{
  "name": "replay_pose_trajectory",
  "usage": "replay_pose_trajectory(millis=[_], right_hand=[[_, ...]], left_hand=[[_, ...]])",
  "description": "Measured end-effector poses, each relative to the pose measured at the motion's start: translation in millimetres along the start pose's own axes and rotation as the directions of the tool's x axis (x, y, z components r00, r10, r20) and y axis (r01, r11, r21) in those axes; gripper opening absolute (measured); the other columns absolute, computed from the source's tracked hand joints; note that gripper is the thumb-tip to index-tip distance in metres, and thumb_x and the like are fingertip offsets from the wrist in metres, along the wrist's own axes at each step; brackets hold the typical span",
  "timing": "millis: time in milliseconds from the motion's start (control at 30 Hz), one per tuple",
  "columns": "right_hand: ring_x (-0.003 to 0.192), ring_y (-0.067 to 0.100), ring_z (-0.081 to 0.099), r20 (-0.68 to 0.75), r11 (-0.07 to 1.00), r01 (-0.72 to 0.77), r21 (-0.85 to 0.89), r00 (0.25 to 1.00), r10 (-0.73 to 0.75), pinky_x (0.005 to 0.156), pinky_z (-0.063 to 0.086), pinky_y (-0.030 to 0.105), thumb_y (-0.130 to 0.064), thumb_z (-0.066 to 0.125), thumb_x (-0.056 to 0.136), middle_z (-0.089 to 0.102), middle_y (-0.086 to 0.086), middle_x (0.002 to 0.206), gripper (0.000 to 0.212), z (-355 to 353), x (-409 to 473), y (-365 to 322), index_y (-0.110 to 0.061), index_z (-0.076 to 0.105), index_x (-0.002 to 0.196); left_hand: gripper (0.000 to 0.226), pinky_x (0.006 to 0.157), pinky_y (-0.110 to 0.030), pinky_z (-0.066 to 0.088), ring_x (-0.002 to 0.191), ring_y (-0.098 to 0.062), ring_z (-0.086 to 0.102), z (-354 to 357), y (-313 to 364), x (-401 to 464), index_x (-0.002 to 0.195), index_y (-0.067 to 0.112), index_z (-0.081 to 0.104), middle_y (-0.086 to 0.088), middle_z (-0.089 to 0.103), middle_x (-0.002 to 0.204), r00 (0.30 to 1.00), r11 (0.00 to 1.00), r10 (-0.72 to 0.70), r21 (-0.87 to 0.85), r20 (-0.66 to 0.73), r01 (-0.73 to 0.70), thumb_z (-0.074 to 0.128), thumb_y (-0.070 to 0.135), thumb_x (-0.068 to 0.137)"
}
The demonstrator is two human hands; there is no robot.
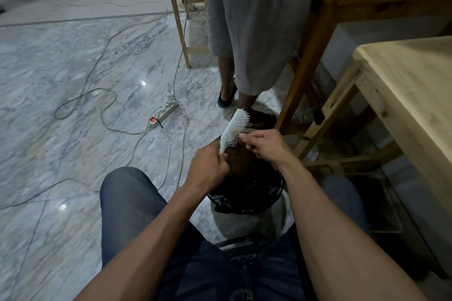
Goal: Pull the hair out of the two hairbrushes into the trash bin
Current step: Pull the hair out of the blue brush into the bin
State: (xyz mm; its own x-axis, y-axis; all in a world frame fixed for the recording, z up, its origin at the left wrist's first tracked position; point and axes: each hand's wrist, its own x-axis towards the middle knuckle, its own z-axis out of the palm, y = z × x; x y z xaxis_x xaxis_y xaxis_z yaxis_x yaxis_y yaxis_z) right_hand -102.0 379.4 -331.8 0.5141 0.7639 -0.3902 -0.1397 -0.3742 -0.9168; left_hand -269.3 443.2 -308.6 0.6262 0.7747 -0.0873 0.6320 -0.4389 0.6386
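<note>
A pale blue-white hairbrush (234,129) is held tilted over the trash bin (247,199), bristles facing right. My left hand (209,168) grips its handle from below. My right hand (263,145) pinches at the lower bristles with thumb and forefinger; whether hair is between the fingers I cannot tell. The bin is lined with a black bag and stands on the floor between my knees. A brownish clump of hair (241,161) lies inside it, under the hands. Only one hairbrush is in view.
A person in grey shorts (254,22) stands just beyond the bin. A wooden table (413,95) is at right, with wooden frames behind. A power strip (163,113) and cables trail across the marble floor at left.
</note>
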Motion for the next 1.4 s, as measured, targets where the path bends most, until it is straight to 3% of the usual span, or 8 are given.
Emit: replay_pose_trajectory(millis=[233,333,433,567,700,933,1233,1400], right_hand=[[0.050,0.005,0.049,-0.096,0.998,-0.037,-0.046,0.995,0.032,0.049,0.040,0.017,-0.023,0.074,0.094,0.068,0.002,0.071,0.017,-30,-5,13,-0.013,0.079,0.081],[0.058,0.006,0.059,0.046,0.969,-0.061,-0.241,0.996,0.074,0.050,0.045,0.021,-0.025,0.067,0.099,0.076,0.007,0.095,0.013,-23,-5,14,-0.021,0.078,0.104],[0.067,0.012,0.066,0.047,0.946,-0.118,-0.303,0.989,0.138,0.053,0.047,0.026,-0.025,0.063,0.098,0.068,-0.004,0.107,0.042,-12,-4,5,-0.023,0.060,0.139],[0.064,0.013,0.061,0.034,0.991,-0.087,-0.103,0.995,0.091,0.049,0.041,0.025,-0.019,0.059,0.095,0.061,-0.005,0.126,0.056,-7,-3,-4,-0.020,0.050,0.150],[0.059,0.009,0.055,0.231,0.986,-0.098,0.134,0.971,0.065,0.046,0.035,0.020,-0.039,0.063,0.096,0.070,-0.002,0.122,0.040,-4,-3,-6,-0.019,0.065,0.131],[0.054,0.005,0.062,0.215,0.970,-0.071,0.231,0.976,0.020,0.051,0.051,0.015,-0.023,0.067,0.097,0.073,-0.001,0.068,0.024,12,-3,-5,0.001,0.069,0.097],[0.046,0.004,0.054,0.130,0.999,0.039,0.027,0.991,-0.042,0.048,0.049,0.016,-0.014,0.069,0.097,0.063,0.005,0.061,0.027,12,-1,-8,-0.001,0.067,0.073],[0.046,0.005,0.049,0.081,0.991,0.063,-0.118,0.995,-0.054,0.046,0.044,0.017,-0.022,0.069,0.098,0.061,-0.002,0.057,0.031,9,0,-5,-0.010,0.070,0.070]], left_hand=[[0.015,0.055,-0.034,0.032,0.068,-0.034,0.056,-19,-22,17,0.090,0.003,0.063,-0.015,0.063,0.075,0.981,0.980,-0.181,-0.098,-0.073,0.174,0.055,0.015,0.092],[0.022,0.050,-0.034,0.024,0.056,-0.021,0.043,-17,-14,14,0.074,0.011,0.051,-0.002,0.047,0.059,0.994,0.991,-0.103,-0.092,-0.048,0.098,0.056,0.013,0.095],[0.041,0.049,-0.034,0.021,0.052,-0.013,0.034,-13,-6,9,0.065,0.026,0.035,0.004,0.036,0.055,0.998,0.995,-0.054,-0.090,-0.042,0.050,0.057,0.011,0.096],[0.038,0.049,-0.030,0.021,0.052,-0.010,0.035,-10,-5,5,0.067,0.026,0.036,0.006,0.038,0.057,0.999,0.996,-0.035,-0.080,-0.015,0.034,0.056,0.012,0.096],[0.005,0.052,-0.030,0.028,0.058,-0.013,0.046,-6,-5,4,0.099,0.016,0.060,0.009,0.046,0.062,0.999,0.994,0.032,-0.104,0.017,-0.030,0.057,0.015,0.095],[0.025,0.056,-0.047,0.044,0.062,-0.032,0.057,-4,-11,6,0.113,0.018,0.041,-0.012,0.062,0.069,0.995,0.991,0.092,-0.099,0.023,-0.090,0.056,0.020,0.094],[0.025,0.047,-0.033,0.020,0.047,-0.015,0.039,-2,-15,9,0.112,0.014,0.039,0.006,0.040,0.057,0.987,0.982,0.153,0.123,-0.058,-0.145,0.056,0.019,0.095],[0.024,0.050,-0.034,0.026,0.050,-0.020,0.041,0,-7,9,0.113,0.013,0.040,0.006,0.042,0.061,0.986,0.967,0.152,0.214,-0.063,-0.136,0.055,0.019,0.095]])
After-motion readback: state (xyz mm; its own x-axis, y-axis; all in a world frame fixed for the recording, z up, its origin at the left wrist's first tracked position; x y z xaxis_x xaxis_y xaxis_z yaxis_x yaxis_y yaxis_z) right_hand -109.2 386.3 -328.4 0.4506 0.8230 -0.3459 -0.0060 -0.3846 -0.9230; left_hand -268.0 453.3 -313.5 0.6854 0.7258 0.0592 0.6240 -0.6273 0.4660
